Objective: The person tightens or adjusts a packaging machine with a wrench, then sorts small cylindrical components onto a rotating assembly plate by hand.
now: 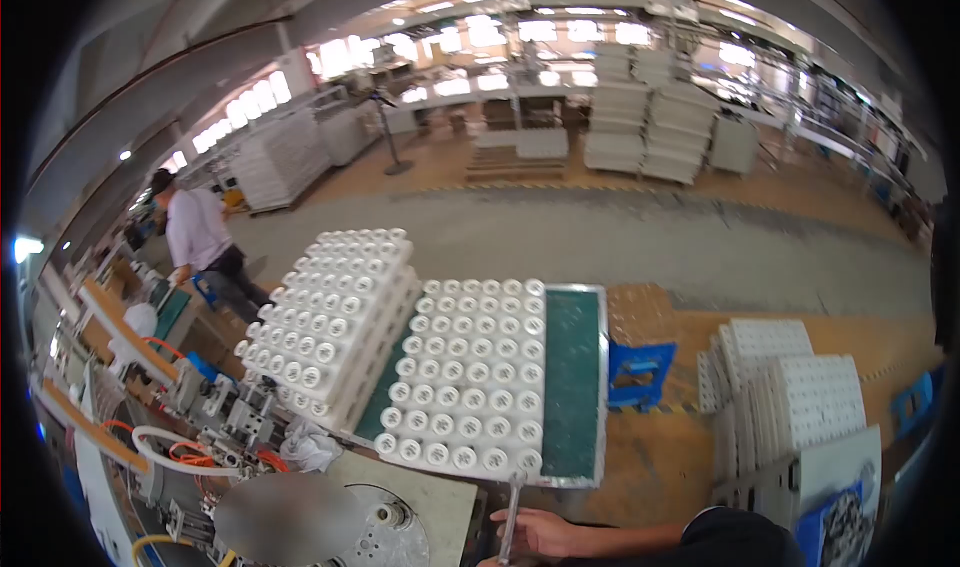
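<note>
My right hand point(545, 533) is at the bottom edge, its forearm coming in from the right under a dark sleeve. Its fingers close around a metal wrench point(511, 523), whose head points up at the near edge of a tray of round white parts point(465, 399). That tray lies on a green-topped table point(574, 397) with a metal rim. To the left of the hand is a round metal machine plate point(398, 542) with a small fitting point(390, 514) on it; a blurred patch hides part of the machine. My left hand does not show.
Stacked trays of white parts point(335, 307) stand at the table's left, beside machinery with tubes point(215, 422). At right are a blue stool point(642, 375), stacked white panels point(815, 402) and a blue bin point(835, 532). A person point(200, 232) stands at far left.
</note>
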Motion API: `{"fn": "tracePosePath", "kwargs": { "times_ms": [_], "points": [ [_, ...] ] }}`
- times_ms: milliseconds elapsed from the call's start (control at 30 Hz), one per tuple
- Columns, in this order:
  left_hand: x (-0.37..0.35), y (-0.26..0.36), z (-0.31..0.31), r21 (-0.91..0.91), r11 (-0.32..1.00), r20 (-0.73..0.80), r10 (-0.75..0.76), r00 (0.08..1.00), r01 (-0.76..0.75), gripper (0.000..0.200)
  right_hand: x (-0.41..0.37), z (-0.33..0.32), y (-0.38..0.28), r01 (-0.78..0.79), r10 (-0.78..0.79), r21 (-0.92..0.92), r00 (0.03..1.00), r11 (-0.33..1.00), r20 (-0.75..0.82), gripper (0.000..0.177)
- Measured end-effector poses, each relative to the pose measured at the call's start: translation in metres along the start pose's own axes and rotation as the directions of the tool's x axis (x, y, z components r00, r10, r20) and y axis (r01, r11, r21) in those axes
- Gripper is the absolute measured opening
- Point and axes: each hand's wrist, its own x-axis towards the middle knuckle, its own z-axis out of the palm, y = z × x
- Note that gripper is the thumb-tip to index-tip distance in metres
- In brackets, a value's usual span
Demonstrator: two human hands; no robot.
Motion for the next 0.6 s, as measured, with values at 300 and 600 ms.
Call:
{"fn": "tracePosePath", "kwargs": {
  "times_ms": [300,600],
  "points": [
    [0.004,-0.006,0.055,0.206,0.916,0.539,0.188,0.821,-0.345,0.013,-0.078,-0.035,0.021,0.115,0.088,0.590,0.949,0.799,-0.304,0.032],
    [0.058,0.073,0.279,0.110,0.793,0.812,0.276,0.514,-0.600,0.019,-0.177,-0.205,-0.058,0.228,0.026,0.458,0.874,0.859,-0.486,0.033]
  ]
}}
